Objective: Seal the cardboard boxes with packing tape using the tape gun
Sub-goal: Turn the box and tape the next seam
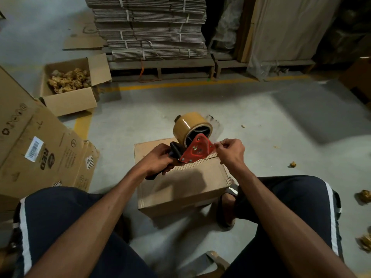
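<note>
L hand point(160, 157) round tape gun point(195, 145) handle, R hand point(230, 151) pinching tape end (over box point(180, 187)).

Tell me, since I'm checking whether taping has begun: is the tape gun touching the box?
Cannot tell. In the head view the tape gun, held by the left hand, overlaps the cardboard box; no gap or contact shows plainly.

Grey concrete floor point(261, 121), yellow line point(180, 85) across. On it: closed box point(180, 187) centre, open box point(68, 97) of scraps left, printed carton point(30, 141) far left, pallet point(160, 67) behind, crumpled scraps point(293, 164) right.
</note>
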`<action>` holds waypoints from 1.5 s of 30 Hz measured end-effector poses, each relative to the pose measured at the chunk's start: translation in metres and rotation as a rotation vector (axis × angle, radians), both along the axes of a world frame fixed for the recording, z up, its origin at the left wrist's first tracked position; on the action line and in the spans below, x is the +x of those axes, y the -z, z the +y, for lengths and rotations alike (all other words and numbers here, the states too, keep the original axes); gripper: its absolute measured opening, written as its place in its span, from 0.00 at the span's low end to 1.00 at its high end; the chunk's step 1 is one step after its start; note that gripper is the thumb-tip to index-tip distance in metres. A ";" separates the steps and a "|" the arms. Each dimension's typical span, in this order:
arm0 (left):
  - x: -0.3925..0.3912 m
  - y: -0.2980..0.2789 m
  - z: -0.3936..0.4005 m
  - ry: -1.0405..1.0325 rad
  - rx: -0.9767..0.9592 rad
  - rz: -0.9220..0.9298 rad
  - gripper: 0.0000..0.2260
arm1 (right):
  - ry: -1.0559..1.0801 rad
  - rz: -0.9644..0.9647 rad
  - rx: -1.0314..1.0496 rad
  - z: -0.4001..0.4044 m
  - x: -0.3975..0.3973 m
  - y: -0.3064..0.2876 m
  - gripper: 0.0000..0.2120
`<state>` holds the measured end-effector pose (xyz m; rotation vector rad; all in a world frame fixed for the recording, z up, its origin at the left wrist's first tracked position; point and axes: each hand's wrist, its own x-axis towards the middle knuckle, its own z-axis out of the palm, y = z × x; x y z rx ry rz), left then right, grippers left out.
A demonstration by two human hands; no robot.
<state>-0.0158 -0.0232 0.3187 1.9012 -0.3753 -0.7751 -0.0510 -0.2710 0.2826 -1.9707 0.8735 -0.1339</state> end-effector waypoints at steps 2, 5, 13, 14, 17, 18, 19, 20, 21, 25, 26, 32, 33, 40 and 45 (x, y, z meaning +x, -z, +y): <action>0.003 0.012 0.004 -0.027 0.083 0.024 0.06 | 0.100 0.035 -0.077 -0.020 -0.005 0.014 0.13; 0.013 0.023 0.015 -0.074 0.175 0.023 0.04 | 0.222 0.020 -0.062 -0.052 -0.009 0.028 0.12; 0.043 0.041 0.016 -0.050 0.353 -0.084 0.02 | 0.218 -0.016 0.070 -0.062 0.007 0.079 0.13; 0.047 0.045 0.018 -0.028 0.389 -0.110 0.03 | 0.222 -0.017 0.094 -0.064 0.011 0.087 0.13; 0.052 0.056 0.020 0.004 0.478 -0.181 0.03 | 0.220 0.000 0.112 -0.059 0.017 0.091 0.12; 0.053 0.060 0.019 0.007 0.492 -0.191 0.03 | 0.216 0.009 0.114 -0.058 0.018 0.094 0.13; 0.053 0.061 0.017 0.009 0.498 -0.193 0.03 | 0.215 0.012 0.117 -0.057 0.018 0.098 0.14; 0.053 0.064 0.016 0.008 0.502 -0.184 0.04 | 0.221 0.023 0.116 -0.056 0.017 0.102 0.15; 0.054 0.066 0.014 0.011 0.505 -0.177 0.04 | 0.229 0.029 0.114 -0.056 0.016 0.106 0.16; 0.052 0.071 0.011 -0.015 0.513 -0.150 0.05 | 0.233 0.053 0.112 -0.057 0.017 0.117 0.16; 0.052 0.072 0.011 -0.025 0.516 -0.144 0.03 | 0.232 0.057 0.114 -0.058 0.017 0.118 0.16; 0.049 0.075 0.011 -0.045 0.525 -0.124 0.05 | 0.208 0.063 0.112 -0.057 0.017 0.121 0.11; 0.048 0.076 0.011 -0.041 0.524 -0.120 0.05 | 0.193 0.060 0.114 -0.056 0.016 0.121 0.10; 0.045 0.082 0.006 0.028 0.581 -0.137 0.03 | 0.221 0.068 0.211 -0.038 0.009 0.110 0.17; 0.043 0.079 0.003 0.087 0.659 -0.182 0.07 | 0.236 -0.131 0.063 -0.030 0.004 0.104 0.19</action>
